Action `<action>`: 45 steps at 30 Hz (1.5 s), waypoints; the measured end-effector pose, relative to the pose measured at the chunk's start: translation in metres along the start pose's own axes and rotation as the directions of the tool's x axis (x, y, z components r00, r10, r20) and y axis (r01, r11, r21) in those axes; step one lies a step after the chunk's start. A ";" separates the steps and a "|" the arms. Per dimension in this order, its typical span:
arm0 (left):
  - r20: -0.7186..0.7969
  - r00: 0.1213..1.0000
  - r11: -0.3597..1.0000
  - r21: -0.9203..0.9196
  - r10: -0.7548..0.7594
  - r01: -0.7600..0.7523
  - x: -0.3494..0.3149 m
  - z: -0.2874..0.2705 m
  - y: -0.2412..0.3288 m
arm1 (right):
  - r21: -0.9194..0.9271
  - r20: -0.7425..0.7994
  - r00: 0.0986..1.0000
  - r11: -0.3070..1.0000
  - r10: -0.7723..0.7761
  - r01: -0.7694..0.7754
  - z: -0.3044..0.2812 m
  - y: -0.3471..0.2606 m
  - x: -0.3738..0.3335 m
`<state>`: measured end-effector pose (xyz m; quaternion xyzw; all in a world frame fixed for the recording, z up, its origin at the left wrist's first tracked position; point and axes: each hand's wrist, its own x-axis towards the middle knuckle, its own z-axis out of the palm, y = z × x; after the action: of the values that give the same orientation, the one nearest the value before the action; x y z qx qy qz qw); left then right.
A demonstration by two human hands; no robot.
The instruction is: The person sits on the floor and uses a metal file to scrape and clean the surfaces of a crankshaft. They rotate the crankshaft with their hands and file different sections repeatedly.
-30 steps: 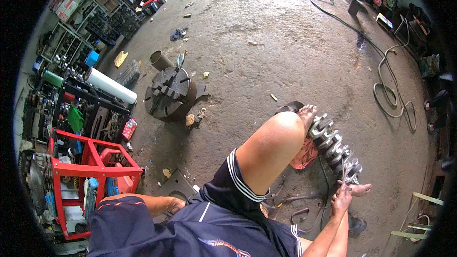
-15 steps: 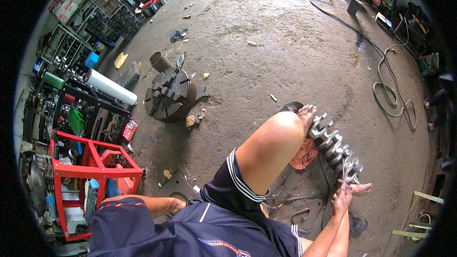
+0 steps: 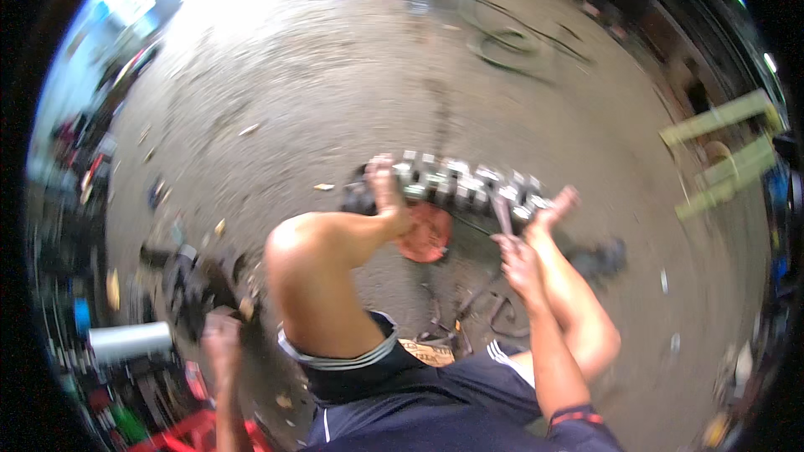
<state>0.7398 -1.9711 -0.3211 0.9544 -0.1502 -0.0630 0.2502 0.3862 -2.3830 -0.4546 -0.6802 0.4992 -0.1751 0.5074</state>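
A metal crankshaft (image 3: 459, 182) lies across the floor between my bare feet, one foot at each end. My right hand (image 3: 521, 266) is closed on a slim, long-legged metal tool (image 3: 502, 213), whose tip reaches the crankshaft's right part; blur hides its exact kind. Away to the left, my left hand (image 3: 222, 336) is lifted beside a dark round chuck-like metal block (image 3: 188, 280). Motion smears its fingers, and I cannot make out anything in them. Under the crankshaft's near side sits a round orange-red object (image 3: 425, 234).
Dark straps (image 3: 502, 314) lie on the floor between my legs. A hose (image 3: 502, 42) coils farther ahead. To the left stand a white roll (image 3: 130, 341) and a red frame (image 3: 188, 435). Pale greenish bars (image 3: 729, 169) stand at the right.
My view has swung to the right, so the crankshaft now sits near the middle. My left hand has come away from beside my hip and out to the left. The right hand keeps the tool.
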 end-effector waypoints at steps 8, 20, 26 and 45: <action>0.324 0.264 0.416 -0.639 0.908 -0.646 -0.041 0.175 0.304 | -0.027 -0.211 0.977 0.999 -0.025 0.020 0.029 -0.026 -0.023; 0.547 0.296 0.603 -0.785 0.783 -0.143 -0.054 0.302 0.320 | 0.235 -0.408 0.895 0.968 0.184 -0.091 0.065 0.013 -0.051; -0.046 0.448 0.293 -0.698 0.893 -0.653 0.004 0.249 0.466 | -0.012 -0.439 0.804 0.892 0.400 -0.451 0.076 0.062 -0.026; 0.716 0.625 0.775 -0.572 0.311 0.270 -0.119 0.333 0.309 | 0.735 -0.282 0.858 0.672 0.429 -0.094 0.071 0.040 -0.042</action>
<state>0.4834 -2.3420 -0.4510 0.6854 -0.2243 -0.5134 0.4651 0.4010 -2.3101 -0.5079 -0.2993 0.5895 -0.4196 0.6220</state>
